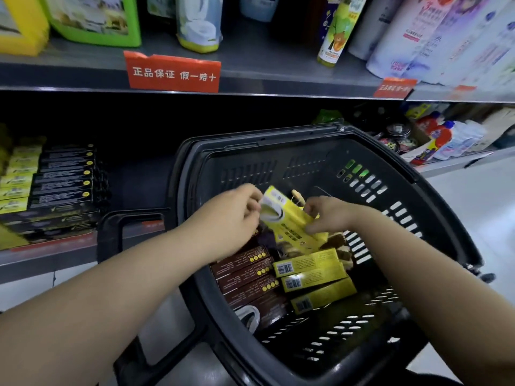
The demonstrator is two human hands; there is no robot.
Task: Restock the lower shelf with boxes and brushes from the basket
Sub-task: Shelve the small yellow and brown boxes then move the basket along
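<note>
A person reaches both bare arms into a dark plastic shopping basket (434,207) standing in front of store shelving.

The left hand (239,210) curls its fingers round the upper end of a yellow box (292,227). The right hand (326,215) pinches the same box along its right edge, fingers bent close together. The box is tilted, its top end raised toward the left fingers and its lower end resting among the goods beneath.

Just below the fingers, toward the viewer, lie a row of brown boxes (245,271) on the left and three yellow boxes (309,270) on the right, side by side and touching. A pale, handle-like tip (296,195) pokes up just beyond the fingers; whether it is a brush cannot be told.

Beyond the fingers the basket's slotted far wall (250,171) stands well apart from the hands, with bare basket floor between. More bare floor shows near the viewer's right.

Left of the left fingers, past the basket rim and its handle (111,232), the lower shelf (55,260) holds stacked dark boxes (64,185) with yellow-green boxes (19,174) further left. Between that stack and the basket is an open, dark stretch of shelf.

Above the hands runs the front edge of the upper shelf (278,87) with a red label (172,72) and bottles.
</note>
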